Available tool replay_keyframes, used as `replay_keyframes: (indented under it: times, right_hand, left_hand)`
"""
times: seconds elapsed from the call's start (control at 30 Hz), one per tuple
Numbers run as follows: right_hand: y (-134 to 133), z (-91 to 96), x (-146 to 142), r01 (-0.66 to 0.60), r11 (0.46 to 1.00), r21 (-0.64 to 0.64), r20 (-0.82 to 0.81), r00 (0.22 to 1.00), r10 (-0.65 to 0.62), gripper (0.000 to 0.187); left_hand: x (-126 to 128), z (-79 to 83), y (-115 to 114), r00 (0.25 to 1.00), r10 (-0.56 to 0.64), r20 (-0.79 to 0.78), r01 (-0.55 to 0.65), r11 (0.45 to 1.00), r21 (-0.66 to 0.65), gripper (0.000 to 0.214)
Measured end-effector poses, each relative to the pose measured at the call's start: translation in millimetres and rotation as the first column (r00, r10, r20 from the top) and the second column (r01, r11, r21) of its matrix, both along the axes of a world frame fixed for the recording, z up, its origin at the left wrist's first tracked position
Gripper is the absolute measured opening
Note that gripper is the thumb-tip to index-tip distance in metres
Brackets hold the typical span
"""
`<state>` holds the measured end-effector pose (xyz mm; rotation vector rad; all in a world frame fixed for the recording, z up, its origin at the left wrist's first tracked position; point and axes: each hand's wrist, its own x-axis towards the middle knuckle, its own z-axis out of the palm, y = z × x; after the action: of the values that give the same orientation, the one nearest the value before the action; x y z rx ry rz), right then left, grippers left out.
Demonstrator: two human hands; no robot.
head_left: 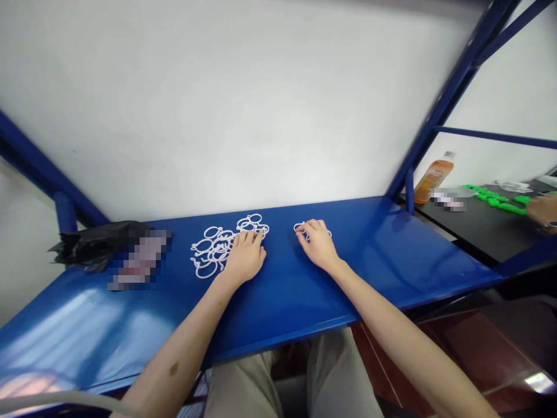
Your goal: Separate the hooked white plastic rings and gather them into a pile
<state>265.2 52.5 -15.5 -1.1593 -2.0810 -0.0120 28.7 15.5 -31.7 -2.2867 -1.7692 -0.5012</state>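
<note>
On a blue metal table (304, 290) lies a loose pile of white plastic rings (212, 248). My left hand (245, 254) rests palm down at the pile's right edge, its fingertips touching a small cluster of rings (252, 223). To the right, my right hand (317, 242) lies on a separate white ring piece (300, 227), fingers curled over it. Whether either hand actually grips a ring is hidden by the fingers.
A black plastic bag (93, 247) sits at the left on the table. A white wall stands behind. On a black table at the right are an orange drink bottle (432, 177), green parts (494, 200) and another person's hand (543, 212). Blue frame posts (439, 110) rise at the right.
</note>
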Motion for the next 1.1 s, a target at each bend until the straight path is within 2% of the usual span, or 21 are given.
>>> replay_keyframes:
  times: [0.1,0.27,0.43,0.53,0.6,0.67,0.73,0.8,0.87,0.93,1.03,1.1]
  right_hand:
    - [-7.7,-0.4,-9.4,-0.082,0.997,0.008,0.096,0.992,0.081,0.015]
    - [-10.8,-2.2,-12.6,-0.121,0.993,0.002,0.144,0.982,0.119,0.014]
    - [-14.8,-0.6,-14.8,-0.173,0.985,-0.01,0.127,0.977,0.173,0.013]
    - [-18.7,1.0,-18.3,-0.223,0.968,-0.111,-0.022,0.975,0.222,0.018]
    - [-20.2,0.5,-20.5,-0.286,0.931,-0.229,-0.182,0.952,0.248,0.023]
    - [-20.3,-0.9,-22.0,-0.351,0.883,-0.312,-0.32,0.914,0.25,0.019]
    - [-19.8,-2.1,-22.3,-0.385,0.86,-0.336,-0.399,0.885,0.241,0.014]
    - [-19.9,-1.9,-21.9,-0.396,0.857,-0.329,-0.431,0.871,0.237,0.013]
    - [-20.9,-0.8,-21.3,-0.397,0.86,-0.32,-0.436,0.868,0.239,0.015]
    - [-22.1,0.1,-21.2,-0.396,0.862,-0.315,-0.42,0.873,0.248,0.017]
    - [-23.3,-1.0,-21.9,-0.405,0.863,-0.302,-0.365,0.886,0.288,0.02]
    - [-23.7,-3.1,-22.3,-0.413,0.867,-0.279,-0.321,0.891,0.321,0.022]
  left_hand:
    - [1.5,4.0,-1.5,1.0,0.025,-0.018,-0.025,1.0,-0.007,0.038]
    - [0.9,8.8,-1.8,0.999,0.038,-0.027,-0.037,0.999,0.033,0.025]
    - [0.7,12.0,-3.2,0.999,-0.046,0.002,0.044,0.981,0.187,0.022]
    - [7.0,17.2,-9.3,0.985,-0.171,0.005,0.162,0.944,0.287,0.02]
    - [13.5,19.7,-14.9,0.965,-0.262,-0.019,0.255,0.915,0.313,0.02]
    - [20.0,20.4,-20.1,0.939,-0.343,-0.037,0.336,0.885,0.321,0.021]
    - [24.7,19.5,-23.5,0.925,-0.381,-0.008,0.362,0.872,0.329,0.022]
    - [27.1,18.0,-24.5,0.93,-0.352,0.105,0.299,0.892,0.339,0.017]
    - [27.3,16.9,-23.7,0.928,-0.276,0.251,0.195,0.932,0.304,0.015]
    - [26.6,16.3,-22.4,0.914,-0.206,0.351,0.138,0.968,0.208,0.016]
    - [25.9,16.1,-22.6,0.878,-0.178,0.445,0.172,0.984,0.055,0.018]
    - [26.2,16.2,-25.1,0.84,-0.185,0.51,0.203,0.979,0.021,0.017]
